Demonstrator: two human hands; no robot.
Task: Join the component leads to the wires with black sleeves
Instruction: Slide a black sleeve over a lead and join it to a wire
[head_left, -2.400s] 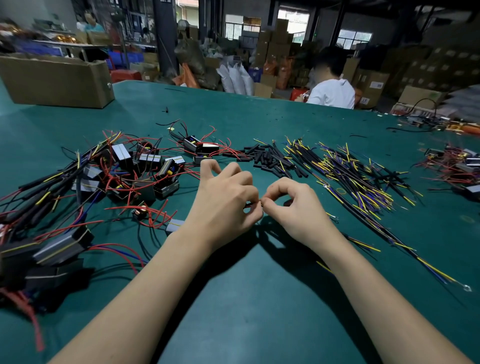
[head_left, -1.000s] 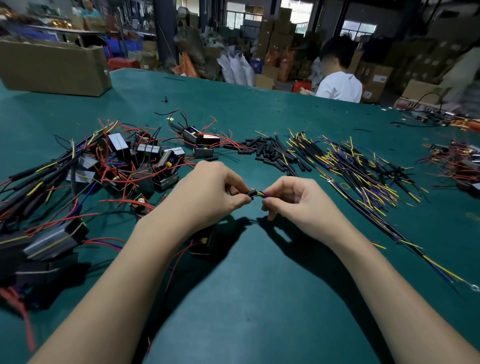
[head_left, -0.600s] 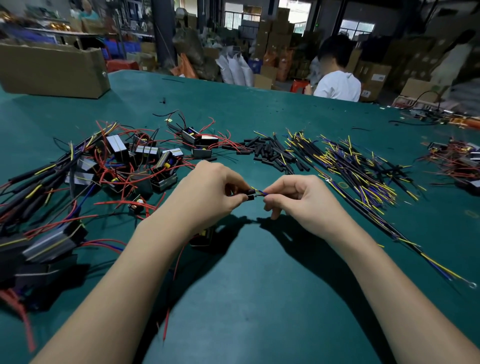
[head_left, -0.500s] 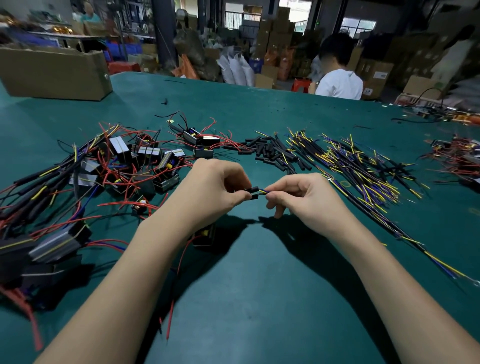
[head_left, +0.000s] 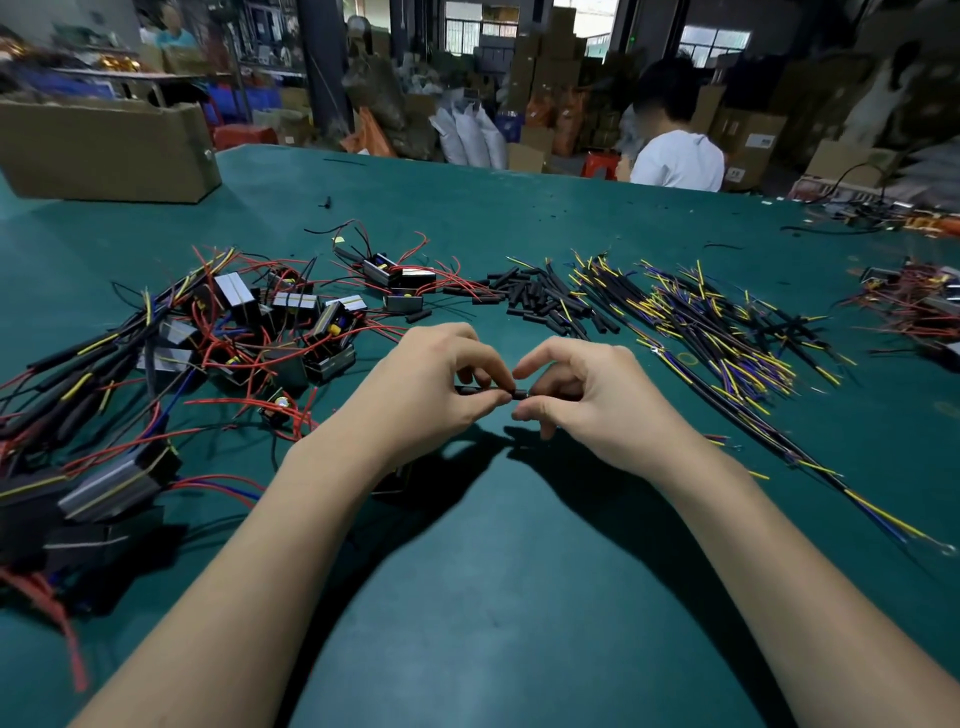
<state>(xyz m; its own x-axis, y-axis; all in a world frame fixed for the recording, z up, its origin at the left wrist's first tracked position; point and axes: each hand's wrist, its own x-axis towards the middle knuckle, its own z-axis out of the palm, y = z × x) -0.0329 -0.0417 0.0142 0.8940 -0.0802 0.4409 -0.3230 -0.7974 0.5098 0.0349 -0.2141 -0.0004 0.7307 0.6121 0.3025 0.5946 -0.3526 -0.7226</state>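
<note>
My left hand (head_left: 426, 389) and my right hand (head_left: 587, 395) meet fingertip to fingertip just above the green table (head_left: 519, 571). Between them they pinch a short black sleeve (head_left: 511, 393) on a thin lead; the wire ends are hidden by my fingers. A small component hangs in shadow under my left wrist (head_left: 395, 480). Loose black sleeves (head_left: 540, 304) lie in a pile behind my hands. Yellow and blue wires (head_left: 717, 332) spread out at the right. Components with red leads (head_left: 291, 332) lie heaped at the left.
A cardboard box (head_left: 104, 150) stands at the back left of the table. A person in a white shirt (head_left: 675, 156) sits beyond the far edge. Another heap of red-wired parts (head_left: 914, 306) lies at the far right. Sleeved black wires (head_left: 52, 374) run off the left edge.
My hands have closed together; the yellow and blue wire tip seen between my fingers earlier is now covered by the black sleeve and my fingertips.
</note>
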